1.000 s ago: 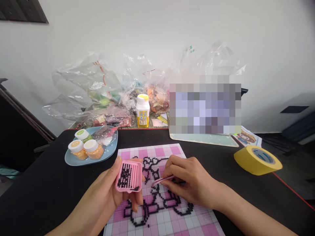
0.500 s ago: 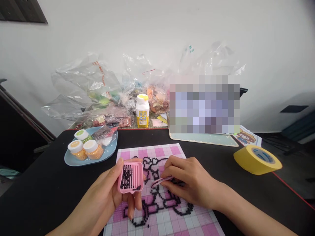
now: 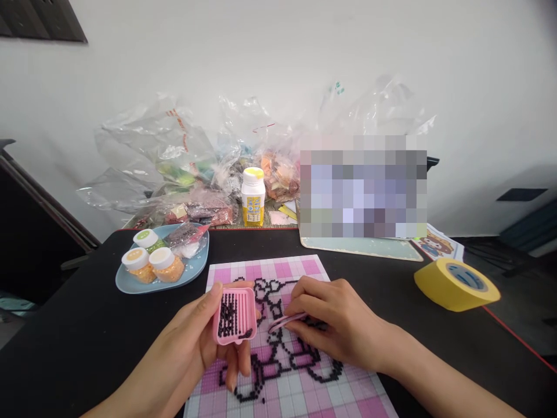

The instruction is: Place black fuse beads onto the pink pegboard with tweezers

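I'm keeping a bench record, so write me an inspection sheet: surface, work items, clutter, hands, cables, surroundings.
Surface: black tabletop, beneath a checkered bead board.
Work items: black bead outline on the board; pink ridged tray, partly filled with black beads; pink tweezers.
Clutter: blue plate with three lidded jars and a bead bag; yellow tape roll; white-and-yellow bottle; plastic bags behind.
Hands: left hand holds the tray; right hand holds the tweezers over the board.
Cables: dark strands at far right, possibly cables; too dim to tell.
Surroundings: pale wall; one pixelated patch, contents hidden.

tray (image 3: 251,307): pink | beads (image 3: 228,316): black | board (image 3: 343,400): pink-white checks | tape (image 3: 440,284): yellow
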`<state>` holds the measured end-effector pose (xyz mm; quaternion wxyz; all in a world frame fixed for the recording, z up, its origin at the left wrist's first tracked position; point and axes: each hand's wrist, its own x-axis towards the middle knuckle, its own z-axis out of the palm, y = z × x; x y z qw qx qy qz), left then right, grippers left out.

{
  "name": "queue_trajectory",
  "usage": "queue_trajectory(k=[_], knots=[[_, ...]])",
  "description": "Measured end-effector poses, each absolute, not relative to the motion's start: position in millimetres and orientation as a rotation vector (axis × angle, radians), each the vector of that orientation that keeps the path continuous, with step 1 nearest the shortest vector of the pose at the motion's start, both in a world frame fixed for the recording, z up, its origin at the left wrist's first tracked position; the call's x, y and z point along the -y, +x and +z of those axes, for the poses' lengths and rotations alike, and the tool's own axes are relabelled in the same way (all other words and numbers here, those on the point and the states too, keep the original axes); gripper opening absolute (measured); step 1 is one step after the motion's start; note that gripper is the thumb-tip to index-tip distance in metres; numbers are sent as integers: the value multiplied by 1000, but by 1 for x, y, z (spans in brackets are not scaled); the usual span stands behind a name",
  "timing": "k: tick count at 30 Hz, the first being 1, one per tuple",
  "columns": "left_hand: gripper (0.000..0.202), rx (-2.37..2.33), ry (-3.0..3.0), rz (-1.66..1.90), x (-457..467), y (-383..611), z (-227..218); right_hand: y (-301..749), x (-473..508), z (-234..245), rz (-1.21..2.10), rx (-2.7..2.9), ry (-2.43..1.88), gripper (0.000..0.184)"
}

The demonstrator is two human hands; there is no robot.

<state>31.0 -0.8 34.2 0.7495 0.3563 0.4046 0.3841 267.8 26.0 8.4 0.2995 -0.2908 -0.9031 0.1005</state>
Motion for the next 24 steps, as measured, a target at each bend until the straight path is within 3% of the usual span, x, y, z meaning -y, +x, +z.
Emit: queue_trajectory(k=[4,16,24], knots=[[50,-877,766,847,1,30,33,268,-26,8,251,2391,-762,14],[44,-860,789,822,3,30,35,266,-24,12,239,2242,-687,7],[57,-830,841,744,3,26,30,261,-20,16,255,2264,-616,12]])
